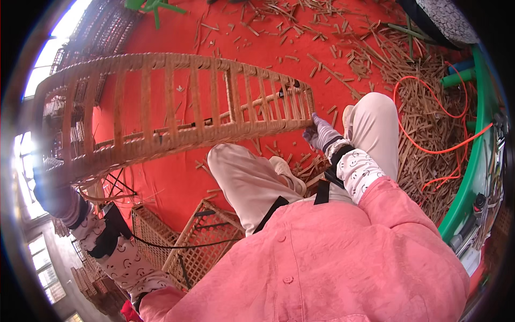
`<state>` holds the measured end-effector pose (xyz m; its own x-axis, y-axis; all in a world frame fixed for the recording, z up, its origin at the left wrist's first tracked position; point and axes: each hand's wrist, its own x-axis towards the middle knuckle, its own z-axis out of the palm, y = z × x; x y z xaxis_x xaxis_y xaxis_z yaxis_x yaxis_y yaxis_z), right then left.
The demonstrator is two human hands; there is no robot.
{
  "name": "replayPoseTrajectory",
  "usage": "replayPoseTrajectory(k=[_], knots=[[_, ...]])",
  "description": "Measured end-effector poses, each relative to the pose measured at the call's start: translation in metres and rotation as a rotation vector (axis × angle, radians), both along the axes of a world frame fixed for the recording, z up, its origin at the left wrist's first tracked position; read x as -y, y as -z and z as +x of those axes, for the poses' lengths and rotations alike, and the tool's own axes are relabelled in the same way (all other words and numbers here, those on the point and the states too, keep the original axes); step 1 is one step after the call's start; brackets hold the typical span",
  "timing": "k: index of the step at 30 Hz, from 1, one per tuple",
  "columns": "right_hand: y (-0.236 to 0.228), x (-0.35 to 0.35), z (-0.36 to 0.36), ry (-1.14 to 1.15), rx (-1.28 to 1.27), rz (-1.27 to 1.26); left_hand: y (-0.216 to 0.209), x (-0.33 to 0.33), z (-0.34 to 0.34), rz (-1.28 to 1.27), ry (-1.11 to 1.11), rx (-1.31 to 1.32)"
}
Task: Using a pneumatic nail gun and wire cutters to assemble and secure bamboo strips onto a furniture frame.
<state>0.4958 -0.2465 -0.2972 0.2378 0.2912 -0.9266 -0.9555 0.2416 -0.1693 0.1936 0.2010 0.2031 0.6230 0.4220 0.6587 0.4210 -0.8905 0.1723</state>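
Note:
A long woven wicker rack (161,140) with upright slats is held up in front of me, its wrapped rim spanning from the far left to the middle. At its narrow right end, my right hand (320,132), in a striped glove, is closed around the lower corner. My left hand (52,185), also gloved, grips the wide left end near the bottom corner; glare blurs those fingers. A second slatted side with dark fittings shows behind the front slats. Patterned sleeves with black bands cover both forearms.
Wooden offcuts (424,123) lie heaped at right beside a green table edge (465,188), with an orange hose (410,140) across them. More scraps litter the red floor (236,37). Lattice wicker pieces (206,236) stand at lower left; stacked wicker (99,40) rises at upper left.

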Motion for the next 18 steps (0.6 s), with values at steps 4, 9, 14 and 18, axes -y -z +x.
replayPoseTrajectory(k=[4, 9, 14, 18], knots=[[-0.043, -0.005, -0.007, 0.063, -0.212, -0.031, 0.023, 0.043, 0.029, -0.689, 0.417, 0.389], [-0.053, -0.013, -0.022, 0.153, -0.161, 0.139, 0.032, 0.068, 0.035, -0.781, 0.542, 0.417], [-0.019, -0.007, -0.015, 0.061, -0.102, -0.031, 0.050, 0.188, 0.106, -0.152, 0.472, 0.138], [-0.016, 0.008, -0.007, 0.060, -0.134, -0.155, 0.066, 0.249, 0.153, -0.217, 0.464, 0.035]])
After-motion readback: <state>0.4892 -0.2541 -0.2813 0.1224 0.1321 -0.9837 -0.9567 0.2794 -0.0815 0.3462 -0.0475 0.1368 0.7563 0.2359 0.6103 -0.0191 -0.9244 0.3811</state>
